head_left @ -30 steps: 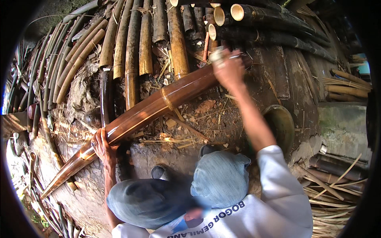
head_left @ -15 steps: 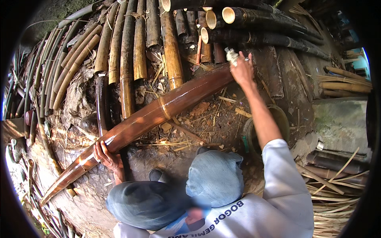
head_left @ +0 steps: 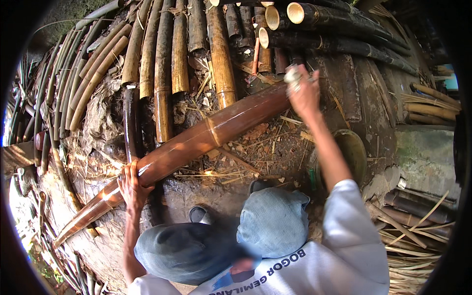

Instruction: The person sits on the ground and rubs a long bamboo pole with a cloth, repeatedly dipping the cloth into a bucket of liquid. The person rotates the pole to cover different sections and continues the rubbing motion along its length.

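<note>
A long glossy brown bamboo pole (head_left: 196, 142) lies slanted from lower left to upper right over muddy ground. My left hand (head_left: 130, 184) grips it near its thin lower end. My right hand (head_left: 304, 93) is stretched out to the pole's thick far end, fingers closed on a pale wad (head_left: 293, 75) pressed against the bamboo. My knees in blue trousers (head_left: 273, 221) are bent just below the pole.
Yellow-brown bamboo poles (head_left: 179, 49) lie stacked at the back, with dark poles with cut ends (head_left: 319, 19) at upper right. A round greenish dish (head_left: 353, 147) sits right of my arm. Thin canes (head_left: 59, 98) curve along the left, and split strips (head_left: 413, 236) pile at right.
My right hand has slid a little further right along the pole's thick end with the wad. My left hand keeps its grip at almost the same spot.
</note>
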### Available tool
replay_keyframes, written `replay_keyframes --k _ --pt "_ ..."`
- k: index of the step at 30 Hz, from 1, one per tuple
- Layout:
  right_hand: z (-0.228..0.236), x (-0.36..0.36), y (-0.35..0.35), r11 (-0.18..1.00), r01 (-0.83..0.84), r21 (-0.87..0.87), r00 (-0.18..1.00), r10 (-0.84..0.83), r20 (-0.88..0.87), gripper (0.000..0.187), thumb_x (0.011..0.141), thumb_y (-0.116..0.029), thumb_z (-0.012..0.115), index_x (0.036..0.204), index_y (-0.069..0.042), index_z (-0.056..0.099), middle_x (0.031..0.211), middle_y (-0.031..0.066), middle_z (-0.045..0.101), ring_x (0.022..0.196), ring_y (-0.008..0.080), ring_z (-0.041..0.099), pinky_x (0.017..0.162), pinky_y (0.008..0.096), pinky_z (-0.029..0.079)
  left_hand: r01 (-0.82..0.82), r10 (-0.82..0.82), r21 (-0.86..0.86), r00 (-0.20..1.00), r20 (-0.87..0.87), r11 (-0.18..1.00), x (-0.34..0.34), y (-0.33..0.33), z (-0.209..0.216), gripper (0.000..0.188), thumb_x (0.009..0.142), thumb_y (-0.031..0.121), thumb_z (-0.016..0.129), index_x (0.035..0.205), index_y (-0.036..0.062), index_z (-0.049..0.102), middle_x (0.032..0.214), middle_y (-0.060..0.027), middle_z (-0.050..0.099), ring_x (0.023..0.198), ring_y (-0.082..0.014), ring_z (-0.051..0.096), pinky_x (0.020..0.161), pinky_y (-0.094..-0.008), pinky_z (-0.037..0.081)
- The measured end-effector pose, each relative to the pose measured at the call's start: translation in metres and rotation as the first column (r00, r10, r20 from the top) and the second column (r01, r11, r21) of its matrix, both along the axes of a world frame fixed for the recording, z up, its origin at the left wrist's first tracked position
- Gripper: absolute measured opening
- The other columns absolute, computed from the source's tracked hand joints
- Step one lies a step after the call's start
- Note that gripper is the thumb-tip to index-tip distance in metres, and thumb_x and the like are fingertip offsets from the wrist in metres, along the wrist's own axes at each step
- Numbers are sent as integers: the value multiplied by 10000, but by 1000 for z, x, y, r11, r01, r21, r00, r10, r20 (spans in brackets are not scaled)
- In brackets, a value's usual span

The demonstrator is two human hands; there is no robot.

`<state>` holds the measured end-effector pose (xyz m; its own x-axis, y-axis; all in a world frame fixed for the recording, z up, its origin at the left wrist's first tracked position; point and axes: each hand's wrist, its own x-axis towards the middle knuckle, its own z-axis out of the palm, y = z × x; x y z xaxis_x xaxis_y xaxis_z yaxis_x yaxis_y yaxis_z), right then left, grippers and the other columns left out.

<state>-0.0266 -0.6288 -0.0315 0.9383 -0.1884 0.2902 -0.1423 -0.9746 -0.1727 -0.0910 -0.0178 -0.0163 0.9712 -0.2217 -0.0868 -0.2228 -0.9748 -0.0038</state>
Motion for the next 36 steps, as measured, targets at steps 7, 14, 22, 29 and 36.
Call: replay_keyframes --k 7,14,22,29,36 --pt "35 -9 195 948 82 306 885 72 -461 523 926 -323 707 1406 -161 576 1541 196 483 1344 455 527 1049 612 514 2 8 -24 911 413 1000 -26 -7 -29 782 745 275 847 1431 72 530 1467 -152 529 1384 -353 485 1190 -545 327" --pt "12 -17 122 928 -240 286 971 228 75 443 923 -161 726 1347 -135 599 1401 120 609 1447 319 470 1293 596 51 -16 14 -1 830 557 1000 -33 0 -43 730 783 259 818 1429 75 531 1473 -155 526 1389 -356 483 1190 -549 328" --pt "24 -20 125 971 156 182 972 -118 -205 457 963 -256 642 1402 -132 620 1537 177 522 1462 412 428 1288 573 144 -16 16 -6 743 669 1000 -40 -11 -65 671 827 240 784 1427 77 533 1480 -158 522 1395 -359 481 1190 -554 328" --pt "3 -36 149 912 -115 393 989 141 -37 484 865 -283 781 1306 -148 632 1432 114 615 1409 427 473 1229 591 282 -44 31 1 714 700 999 -47 -10 -72 620 865 223 755 1426 80 535 1487 -161 519 1400 -361 479 1190 -559 329" --pt "-6 -3 19 964 204 172 961 -164 -223 415 989 -306 621 1308 -44 667 1351 256 652 1398 367 521 1283 611 123 -1 54 -69 646 762 998 -48 -30 -78 509 938 157 669 1424 84 536 1497 -167 515 1398 -367 486 1178 -571 342"
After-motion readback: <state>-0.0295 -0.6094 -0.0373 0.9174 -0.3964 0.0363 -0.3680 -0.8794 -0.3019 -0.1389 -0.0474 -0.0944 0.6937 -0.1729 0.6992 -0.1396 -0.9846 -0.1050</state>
